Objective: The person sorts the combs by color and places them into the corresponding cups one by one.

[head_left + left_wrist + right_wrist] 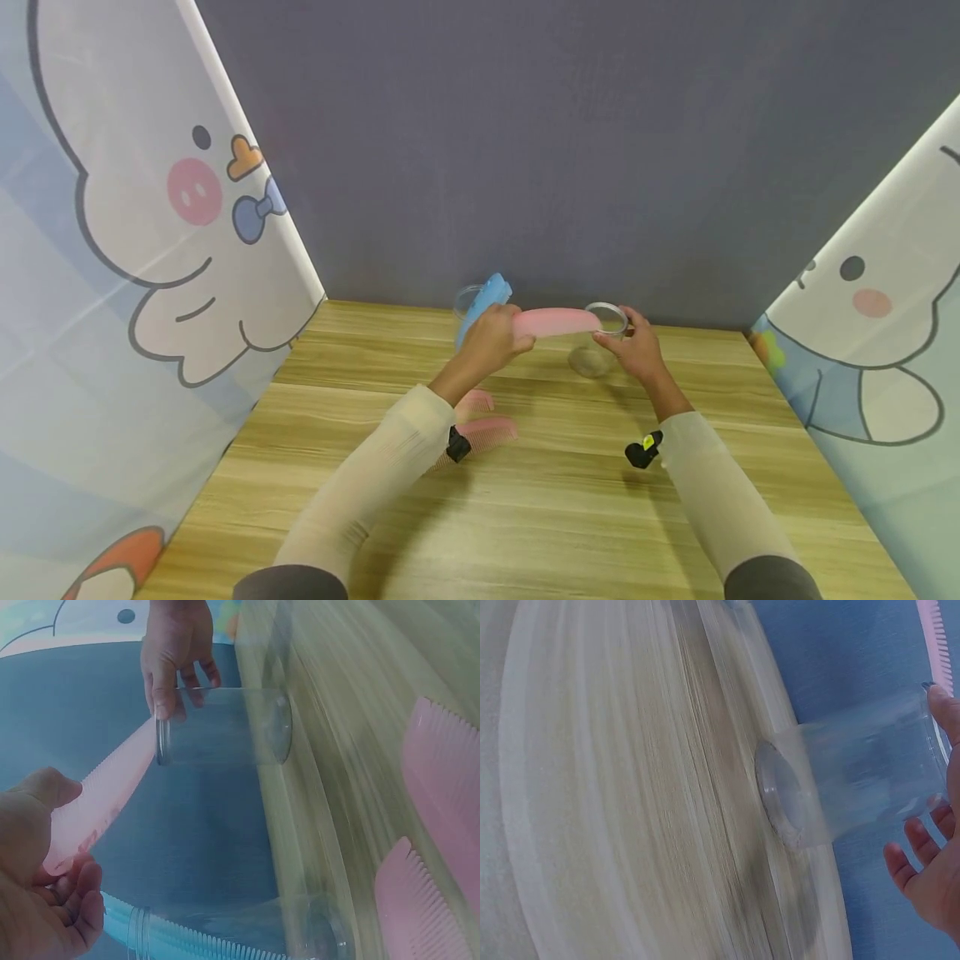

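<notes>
My left hand (pixel 491 337) grips a pink comb (pixel 557 322) by one end, held level above the table. The comb's far end meets the rim of a clear jar (pixel 225 727), which stands upright on the tabletop. Thumb and fingers of my right hand (pixel 637 346) hold that jar around its rim. In the right wrist view the jar's walls look see-through, with nothing visible inside. Behind my left hand, a blue comb (pixel 487 298) leans in a second clear jar (pixel 322 930), partly hidden in the head view.
Two more pink combs, one larger (pixel 487 432) and one behind it (pixel 478 401), lie on the wooden table (pixel 555 517) under my left forearm. A dark grey panel (pixel 525 150) rises along the table's back edge. Cartoon-printed sheets flank both sides.
</notes>
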Demonstrator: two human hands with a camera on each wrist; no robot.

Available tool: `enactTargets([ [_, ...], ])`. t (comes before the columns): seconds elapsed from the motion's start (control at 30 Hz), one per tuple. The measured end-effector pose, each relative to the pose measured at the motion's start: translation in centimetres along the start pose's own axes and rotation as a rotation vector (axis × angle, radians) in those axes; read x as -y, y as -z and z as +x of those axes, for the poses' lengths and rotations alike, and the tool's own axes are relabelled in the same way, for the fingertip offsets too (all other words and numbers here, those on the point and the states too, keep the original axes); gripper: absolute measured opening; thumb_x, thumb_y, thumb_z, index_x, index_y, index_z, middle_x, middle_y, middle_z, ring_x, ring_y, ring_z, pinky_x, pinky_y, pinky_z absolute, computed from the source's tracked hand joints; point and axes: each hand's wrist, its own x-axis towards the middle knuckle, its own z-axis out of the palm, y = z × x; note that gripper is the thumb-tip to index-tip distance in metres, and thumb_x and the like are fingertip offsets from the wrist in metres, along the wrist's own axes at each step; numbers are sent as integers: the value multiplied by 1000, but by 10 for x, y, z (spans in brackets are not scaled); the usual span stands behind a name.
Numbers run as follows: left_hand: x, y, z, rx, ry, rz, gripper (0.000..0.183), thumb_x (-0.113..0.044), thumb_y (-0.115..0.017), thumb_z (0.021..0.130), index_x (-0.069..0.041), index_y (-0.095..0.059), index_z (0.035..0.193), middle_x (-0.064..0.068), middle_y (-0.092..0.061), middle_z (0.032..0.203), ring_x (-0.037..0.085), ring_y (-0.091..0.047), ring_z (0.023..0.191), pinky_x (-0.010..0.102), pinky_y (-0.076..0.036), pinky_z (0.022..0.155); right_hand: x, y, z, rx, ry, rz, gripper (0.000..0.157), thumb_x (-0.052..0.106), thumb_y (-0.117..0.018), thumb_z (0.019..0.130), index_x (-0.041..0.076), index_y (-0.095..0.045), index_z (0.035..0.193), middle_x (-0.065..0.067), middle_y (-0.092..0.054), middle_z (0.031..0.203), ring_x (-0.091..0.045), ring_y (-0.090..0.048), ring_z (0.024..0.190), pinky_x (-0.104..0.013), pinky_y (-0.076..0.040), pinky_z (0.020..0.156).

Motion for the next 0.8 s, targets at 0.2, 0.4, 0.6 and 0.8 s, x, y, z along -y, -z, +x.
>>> enactTargets([
  [0.2,-4,-2,9,-3,29,-85,52,-28,-70,90,2,-61,131,16,-68,123,29,-64,111,43,-57,92,0,0,0,-3,6,5,87,38,-74,93,3,-30,159,-27,-37,154,-45,-49,125,-31,-49,78],
  [0.4,-6,-9,14,18,114,-288,67,-32,-68,95,-1,-44,150,18,-58,143,33,-57,130,46,-50,107,-1,1,0,-2,6,1,84,36,-75,93,4,-32,158,-26,-38,153,-44,-50,123,-30,-49,76],
  [0.6,-14,-16,24,-50,148,-431,72,-36,-67,98,-4,-36,155,10,-66,105,18,-63,84,31,-54,70,0,0,0,-5,11,-2,83,35,-75,93,4,-33,157,-28,-39,152,-45,-51,122,-31,-50,75],
  [0.8,-22,-19,32,-26,171,-551,70,-29,-64,100,-7,-31,158,10,-59,142,16,-66,103,29,-58,79,-1,-1,2,-27,21,-13,88,41,-77,90,1,-34,156,-29,-42,149,-43,-51,118,-36,-50,77],
])
